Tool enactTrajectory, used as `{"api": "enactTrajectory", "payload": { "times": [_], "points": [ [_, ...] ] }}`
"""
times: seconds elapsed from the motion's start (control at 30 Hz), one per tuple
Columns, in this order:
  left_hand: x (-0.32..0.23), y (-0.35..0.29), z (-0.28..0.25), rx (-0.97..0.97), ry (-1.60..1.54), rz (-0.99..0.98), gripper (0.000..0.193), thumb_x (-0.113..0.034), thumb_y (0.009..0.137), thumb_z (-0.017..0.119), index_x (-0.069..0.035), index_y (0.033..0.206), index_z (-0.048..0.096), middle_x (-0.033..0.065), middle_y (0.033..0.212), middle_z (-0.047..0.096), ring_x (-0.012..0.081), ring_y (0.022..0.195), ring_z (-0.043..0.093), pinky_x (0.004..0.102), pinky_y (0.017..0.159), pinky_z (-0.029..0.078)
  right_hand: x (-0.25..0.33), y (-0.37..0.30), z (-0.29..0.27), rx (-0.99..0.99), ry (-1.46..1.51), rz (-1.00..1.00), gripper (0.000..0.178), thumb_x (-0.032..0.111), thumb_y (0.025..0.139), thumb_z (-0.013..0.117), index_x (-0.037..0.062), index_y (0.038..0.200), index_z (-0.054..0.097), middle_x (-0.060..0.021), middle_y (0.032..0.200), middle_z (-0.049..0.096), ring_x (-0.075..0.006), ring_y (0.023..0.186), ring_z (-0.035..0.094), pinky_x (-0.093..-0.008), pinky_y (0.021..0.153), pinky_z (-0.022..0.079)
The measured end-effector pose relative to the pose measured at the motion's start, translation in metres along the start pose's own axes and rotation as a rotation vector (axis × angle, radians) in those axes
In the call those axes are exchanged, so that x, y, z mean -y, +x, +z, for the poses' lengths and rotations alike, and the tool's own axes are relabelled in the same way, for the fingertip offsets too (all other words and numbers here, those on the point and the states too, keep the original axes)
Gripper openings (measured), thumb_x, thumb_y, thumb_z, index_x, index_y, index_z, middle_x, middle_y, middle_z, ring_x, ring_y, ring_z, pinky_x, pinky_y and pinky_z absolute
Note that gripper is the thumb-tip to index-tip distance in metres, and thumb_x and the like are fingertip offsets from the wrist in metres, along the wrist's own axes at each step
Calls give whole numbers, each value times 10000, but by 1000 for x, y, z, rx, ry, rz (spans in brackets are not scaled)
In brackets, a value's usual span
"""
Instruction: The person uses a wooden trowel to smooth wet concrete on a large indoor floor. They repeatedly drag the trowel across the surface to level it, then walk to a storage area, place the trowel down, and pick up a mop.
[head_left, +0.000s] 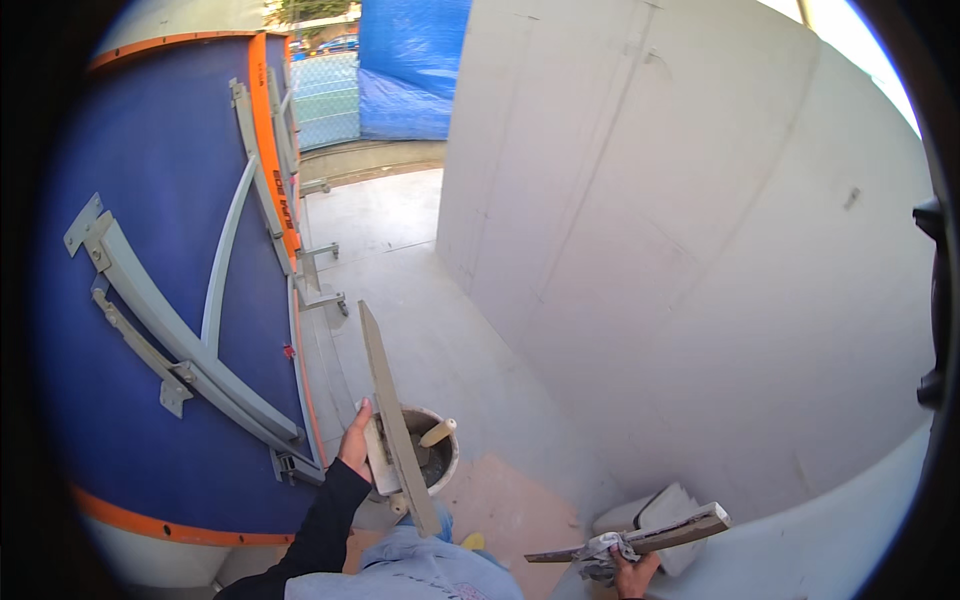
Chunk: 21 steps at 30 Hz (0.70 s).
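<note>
My left hand (355, 440) is closed round the pale block-like back of a long, narrow trowel-like tool (395, 425) with a grey, plaster-smeared blade. It stands steeply tilted above a round bucket (451, 475), partly covering it. From the bucket a light tool handle (438, 432) sticks out over dark grey contents. At the lower right, my right hand (635, 574) grips a second long, flat smeared tool (680, 535), lying nearly level. A crumpled grey cloth or piece of plastic (603, 555) is bunched against it beside the fingers; which one, I cannot tell.
A tall pale wall (640, 250) rises on the right. On the left stands an upright folded blue panel (160, 300) with orange edges, grey metal legs and castors (335, 250). Whitish objects (665, 510) lie at the wall's foot. A blue tarp (410, 70) hangs at the back.
</note>
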<state>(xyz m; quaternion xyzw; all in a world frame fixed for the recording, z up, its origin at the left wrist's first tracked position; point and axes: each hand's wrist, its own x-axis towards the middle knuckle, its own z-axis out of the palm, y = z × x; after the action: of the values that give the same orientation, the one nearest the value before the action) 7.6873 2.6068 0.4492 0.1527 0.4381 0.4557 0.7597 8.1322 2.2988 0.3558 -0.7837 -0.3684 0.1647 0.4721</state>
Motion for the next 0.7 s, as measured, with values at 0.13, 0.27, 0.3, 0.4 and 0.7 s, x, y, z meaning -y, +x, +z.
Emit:
{"api": "enactTrajectory", "payload": {
  "times": [0.13,0.27,0.3,0.4,0.7],
  "points": [
    [-51,60,35,-85,-109,160,589,-588,983,462,-50,1162,623,128,1033,694,265,925,683,405,829,559,59,164,66,129,2,-81,327,59,702,831,-64,952,659,-153,908,705,-245,842,667,-381,819,515],
    [-121,141,26,-123,-245,221,589,-579,988,455,-46,1185,608,141,1067,685,284,962,678,415,865,554,135,286,162,375,-44,-199,351,101,681,846,-63,933,663,-157,888,712,-239,823,676,-377,771,526],
    [-138,165,21,-145,-256,235,591,-578,989,453,-45,1194,603,144,1077,683,288,970,677,418,875,551,151,308,194,379,-6,-159,349,105,687,843,-66,932,663,-163,893,712,-247,816,676,-377,753,531],
    [-174,235,4,-224,-318,252,602,-576,993,442,-40,1225,586,160,1134,668,305,1024,661,444,921,531,197,368,270,302,-36,-155,353,122,693,846,-68,923,657,-167,890,709,-254,803,672,-381,756,533],
    [-323,412,-33,-322,-418,278,578,-563,989,462,-99,1330,514,153,1163,647,325,1064,640,487,934,522,299,560,481,218,45,-309,372,124,713,849,-52,970,646,-159,932,674,-250,876,641,-380,813,511]
  ]
}}
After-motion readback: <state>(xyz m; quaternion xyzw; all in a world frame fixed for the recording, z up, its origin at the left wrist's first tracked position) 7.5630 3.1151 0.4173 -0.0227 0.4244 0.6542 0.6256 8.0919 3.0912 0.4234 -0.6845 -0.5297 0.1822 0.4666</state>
